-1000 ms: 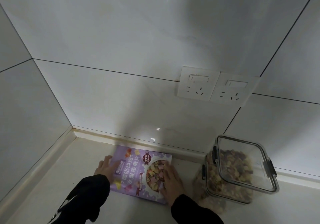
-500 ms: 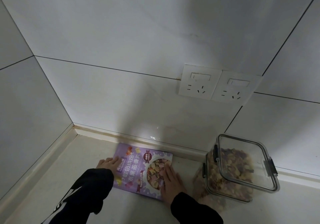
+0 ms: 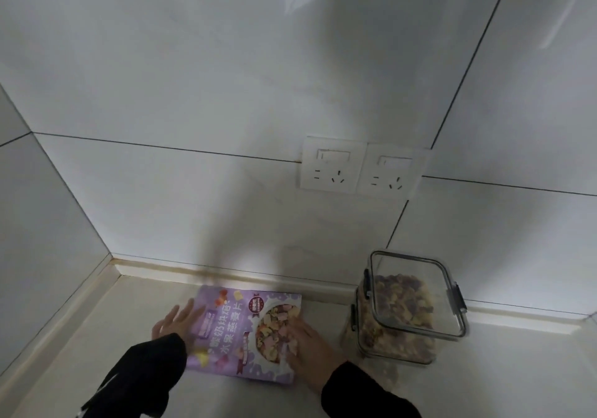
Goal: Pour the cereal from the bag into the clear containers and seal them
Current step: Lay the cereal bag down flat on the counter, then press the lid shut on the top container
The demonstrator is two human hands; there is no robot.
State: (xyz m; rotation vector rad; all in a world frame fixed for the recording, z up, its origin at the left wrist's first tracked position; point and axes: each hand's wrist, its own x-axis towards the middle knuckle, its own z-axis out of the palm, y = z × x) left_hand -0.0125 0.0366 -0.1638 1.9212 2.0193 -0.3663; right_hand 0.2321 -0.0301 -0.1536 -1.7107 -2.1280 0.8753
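Since the earlier frames the view has tipped slightly and my left hand (image 3: 176, 320) has slid from the bag's left edge to a spot just off it, fingers spread; the cereal bag (image 3: 245, 333) itself has barely shifted on the counter (image 3: 500, 385).

Hands. The left hand lies with straight, fanned fingers at the bag's left margin, holding nothing; whether it presses the foil or only hovers beside it I cannot tell. The right hand (image 3: 307, 346) rests flat on the bag's right half, fingers extended over the printed bowl, pressing and not gripping.

Bag. It lies flat, printed face up, near the back wall, between my two sleeves. Its long axis runs roughly away from me, tilted a little to the right, with the far short edge nearly touching the counter's raised back lip. It looks flat and slack, so I judge it largely emptied, though its contents are hidden.

Container. One clear container (image 3: 410, 307) stands upright to the right of the bag, near but apart. It holds cereal to well over half its height. Dark side clasps show at its rim; whether a lid is seated I cannot tell.

Progress. Pouring into this container appears done. Remaining, in my judgement: confirming the seal and disposing of the bag. No further container is in view.
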